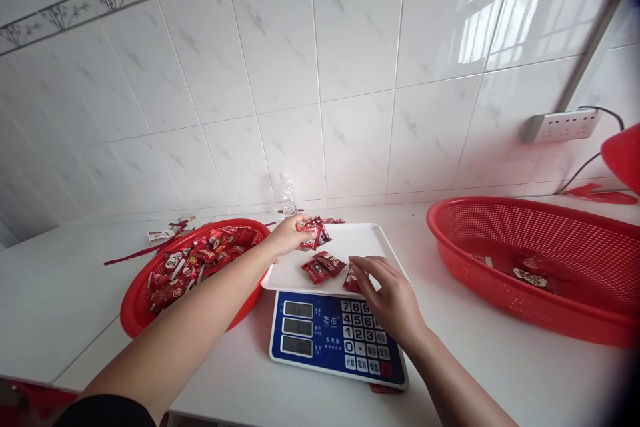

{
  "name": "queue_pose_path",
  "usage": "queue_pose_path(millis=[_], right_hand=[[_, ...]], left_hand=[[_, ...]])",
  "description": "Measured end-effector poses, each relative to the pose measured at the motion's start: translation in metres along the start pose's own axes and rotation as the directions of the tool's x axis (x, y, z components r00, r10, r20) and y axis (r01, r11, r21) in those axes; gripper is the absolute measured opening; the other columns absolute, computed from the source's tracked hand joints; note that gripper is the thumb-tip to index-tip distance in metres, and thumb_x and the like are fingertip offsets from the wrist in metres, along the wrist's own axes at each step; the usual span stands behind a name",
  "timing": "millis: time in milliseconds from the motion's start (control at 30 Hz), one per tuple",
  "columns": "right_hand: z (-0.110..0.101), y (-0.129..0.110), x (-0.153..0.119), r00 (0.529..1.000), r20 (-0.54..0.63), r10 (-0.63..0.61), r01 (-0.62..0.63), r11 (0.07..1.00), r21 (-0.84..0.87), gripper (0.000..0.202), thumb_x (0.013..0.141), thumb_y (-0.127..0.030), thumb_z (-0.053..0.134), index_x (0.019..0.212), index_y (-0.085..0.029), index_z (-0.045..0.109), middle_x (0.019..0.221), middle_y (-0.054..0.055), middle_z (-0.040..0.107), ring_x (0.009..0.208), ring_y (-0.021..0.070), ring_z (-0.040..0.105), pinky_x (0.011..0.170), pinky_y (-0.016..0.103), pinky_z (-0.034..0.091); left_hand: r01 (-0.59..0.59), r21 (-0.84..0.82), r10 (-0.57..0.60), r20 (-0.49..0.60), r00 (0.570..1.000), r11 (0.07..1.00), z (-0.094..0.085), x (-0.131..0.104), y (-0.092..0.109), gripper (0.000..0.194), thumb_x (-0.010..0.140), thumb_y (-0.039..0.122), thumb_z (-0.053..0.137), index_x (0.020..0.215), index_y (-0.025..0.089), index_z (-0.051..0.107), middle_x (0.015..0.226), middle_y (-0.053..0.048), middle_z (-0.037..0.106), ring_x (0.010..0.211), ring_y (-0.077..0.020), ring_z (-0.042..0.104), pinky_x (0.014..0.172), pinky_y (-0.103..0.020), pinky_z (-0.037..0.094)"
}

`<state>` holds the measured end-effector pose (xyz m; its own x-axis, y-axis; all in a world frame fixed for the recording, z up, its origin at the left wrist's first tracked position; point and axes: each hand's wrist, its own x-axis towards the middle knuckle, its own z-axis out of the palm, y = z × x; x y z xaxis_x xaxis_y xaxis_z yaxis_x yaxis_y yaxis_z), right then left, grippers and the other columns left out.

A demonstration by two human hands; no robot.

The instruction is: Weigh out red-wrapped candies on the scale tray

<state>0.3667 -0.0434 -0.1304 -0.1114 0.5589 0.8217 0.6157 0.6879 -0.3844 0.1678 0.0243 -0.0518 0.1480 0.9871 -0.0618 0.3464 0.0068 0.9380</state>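
Note:
My left hand is closed on a few small red snack packets, held above the white weighing tray. Two more red packets lie on the tray below. My right hand is at the tray's front right, its fingers closed on another red packet, which they partly cover. In front of the tray is the blue panel of the digital scale, with number keys and three grey displays; my right hand hides some of the keys.
On the left stands a red basket heaped with similar packets. Another red basket on the right holds several items at its bottom. A clear plastic bottle stands by the tiled wall. A power strip is fixed at right.

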Motion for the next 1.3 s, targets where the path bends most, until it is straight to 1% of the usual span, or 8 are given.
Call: queue_pose_path(millis=[167, 333, 600, 733, 833, 1067, 1167, 1300], right_hand=[[-0.001, 0.001, 0.0, 0.999, -0.026, 0.017, -0.018, 1.0, -0.002, 0.018, 0.093, -0.024, 0.048, 0.097, -0.021, 0.065, 0.084, 0.005, 0.072, 0.078, 0.0191, 0.066, 0.067, 0.032, 0.054], [0.0, 0.004, 0.001, 0.998, -0.055, 0.006, -0.006, 1.0, -0.014, 0.017, 0.092, -0.023, 0.049, 0.097, -0.021, 0.065, 0.085, 0.005, 0.072, 0.079, 0.0194, 0.066, 0.067, 0.032, 0.054], [-0.005, 0.004, 0.002, 0.994, -0.102, 0.026, -0.028, 0.999, -0.02, 0.016, 0.092, -0.023, 0.049, 0.097, -0.021, 0.065, 0.084, 0.005, 0.072, 0.077, 0.0189, 0.066, 0.067, 0.032, 0.053], [-0.006, 0.003, 0.003, 0.993, -0.111, 0.03, -0.032, 0.999, -0.016, 0.016, 0.091, -0.022, 0.05, 0.096, -0.02, 0.065, 0.084, 0.005, 0.072, 0.077, 0.0179, 0.066, 0.067, 0.03, 0.053], [-0.004, 0.005, 0.003, 0.992, -0.118, 0.037, -0.04, 0.999, -0.021, 0.017, 0.091, -0.023, 0.05, 0.096, -0.019, 0.065, 0.085, 0.005, 0.072, 0.078, 0.0179, 0.066, 0.067, 0.03, 0.052], [-0.002, 0.014, 0.002, 0.982, -0.135, 0.134, -0.151, 0.981, -0.123, 0.023, 0.091, -0.031, 0.046, 0.092, -0.021, 0.067, 0.081, 0.005, 0.072, 0.072, 0.0201, 0.066, 0.064, 0.032, 0.05], [-0.004, 0.016, 0.004, 0.977, -0.135, 0.166, -0.184, 0.973, -0.137, 0.026, 0.091, -0.033, 0.044, 0.091, -0.022, 0.067, 0.082, 0.006, 0.072, 0.072, 0.0203, 0.067, 0.063, 0.032, 0.049], [-0.007, 0.016, 0.005, 0.971, -0.14, 0.194, -0.21, 0.971, -0.111, 0.027, 0.091, -0.035, 0.044, 0.091, -0.022, 0.067, 0.082, 0.005, 0.073, 0.071, 0.0198, 0.066, 0.063, 0.031, 0.049]], left_hand=[[-0.032, 0.044, 0.03, 0.04, 0.999, 0.999, 0.016, 0.008, 0.005, 0.032, 0.077, 0.016, 0.067, 0.108, 0.017, 0.058, 0.089, -0.005, 0.065, 0.076, -0.0146, 0.063, 0.071, -0.03, 0.053], [-0.053, 0.06, 0.051, 0.032, 0.998, 0.997, 0.029, 0.015, 0.003, 0.033, 0.08, 0.013, 0.064, 0.111, 0.016, 0.054, 0.103, -0.008, 0.062, 0.077, -0.0133, 0.063, 0.07, -0.028, 0.055], [0.013, 0.272, 0.021, -0.122, 0.992, 0.962, 0.001, 0.013, -0.008, 0.037, 0.083, 0.033, 0.064, 0.113, 0.018, 0.047, 0.095, -0.006, 0.061, 0.084, -0.0187, 0.065, 0.071, -0.031, 0.055], [-0.017, 0.481, 0.094, -0.135, 0.986, 0.877, -0.006, 0.014, -0.02, 0.042, 0.084, 0.034, 0.061, 0.119, 0.016, 0.048, 0.119, -0.014, 0.058, 0.117, -0.0296, 0.053, 0.098, -0.043, 0.042], [-0.102, 0.604, 0.171, -0.058, 0.984, 0.79, 0.002, 0.012, -0.027, 0.048, 0.084, 0.032, 0.059, 0.128, 0.016, 0.045, 0.142, -0.015, 0.042, 0.137, -0.0295, 0.029, 0.113, -0.042, 0.022], [-0.248, 0.755, 0.114, 0.227, 0.967, 0.607, 0.038, 0.001, -0.037, 0.071, 0.086, 0.063, 0.04, 0.142, 0.02, 0.035, 0.152, -0.014, 0.029, 0.143, -0.0334, 0.013, 0.113, -0.058, 0.006], [-0.329, 0.776, 0.174, 0.28, 0.944, 0.538, 0.047, 0.003, -0.038, 0.079, 0.083, 0.068, 0.041, 0.145, 0.02, 0.029, 0.155, -0.015, 0.022, 0.143, -0.0333, 0.016, 0.114, -0.054, 0.013], [-0.387, 0.771, 0.338, 0.236, 0.911, 0.505, 0.057, 0.009, -0.031, 0.073, 0.083, 0.067, 0.042, 0.139, 0.021, 0.04, 0.152, -0.013, 0.031, 0.138, -0.0306, 0.028, 0.112, -0.046, 0.024]])
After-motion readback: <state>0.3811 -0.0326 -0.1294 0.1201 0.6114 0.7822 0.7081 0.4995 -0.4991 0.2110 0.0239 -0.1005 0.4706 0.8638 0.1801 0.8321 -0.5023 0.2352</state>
